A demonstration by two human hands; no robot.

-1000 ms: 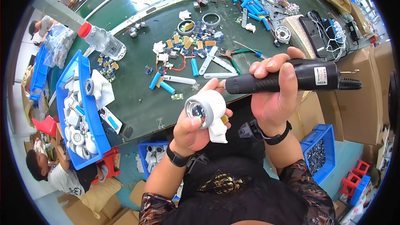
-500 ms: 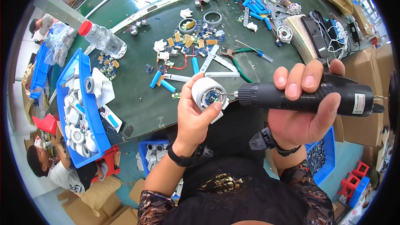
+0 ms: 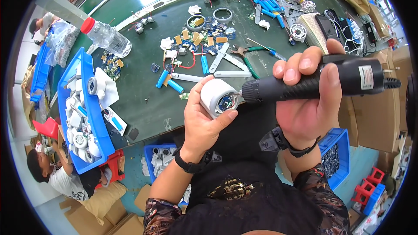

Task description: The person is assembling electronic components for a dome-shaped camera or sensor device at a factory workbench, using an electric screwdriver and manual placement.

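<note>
My left hand (image 3: 202, 124) is closed around a round white plastic housing (image 3: 214, 92), its open end turned to the right. Inside that end sits a small blue circuit board (image 3: 226, 102). In my right hand (image 3: 305, 100) is a black electric screwdriver (image 3: 287, 88), held nearly level. Its bit points left and meets the rim of the housing's open end; the exact contact spot is too small to make out. Beyond my hands lie blue cylindrical batteries (image 3: 205, 65), grey plastic strips (image 3: 219, 57) and green-handled cutters (image 3: 251, 66).
A blue bin (image 3: 99, 148) of white housings stands at the left, beside a red-capped plastic bottle (image 3: 106, 37). Circuit boards (image 3: 204, 35) are heaped mid-table, with more batteries (image 3: 265, 2) behind. A blue crate (image 3: 337, 156) sits low right. People work at the far left.
The screwdriver's rear end has risen slightly and its bit has shifted from the board toward the housing's rim. The housing has turned a little in my left hand.
</note>
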